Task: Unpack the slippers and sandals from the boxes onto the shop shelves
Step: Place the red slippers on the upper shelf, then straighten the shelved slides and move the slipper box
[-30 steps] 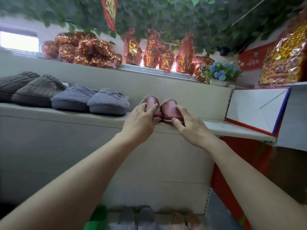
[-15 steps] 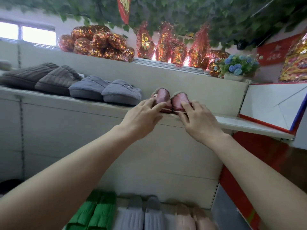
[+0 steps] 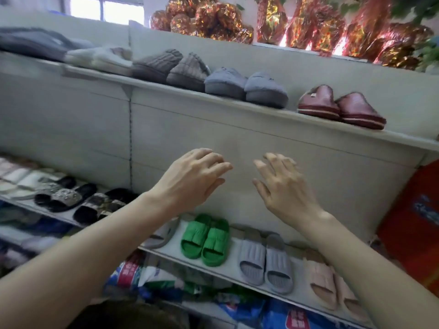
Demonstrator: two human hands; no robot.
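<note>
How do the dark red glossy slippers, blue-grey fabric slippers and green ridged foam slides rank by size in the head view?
1. Dark red glossy slippers and blue-grey fabric slippers: pairs look alike, so no ranking.
2. Green ridged foam slides: pair looks smaller, though seen from above, so unsure.

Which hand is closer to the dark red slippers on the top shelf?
Right. The right hand is open, below the dark red slippers and a little to their left. The left hand is open too, at about the same height but further left, so farther away.
</note>
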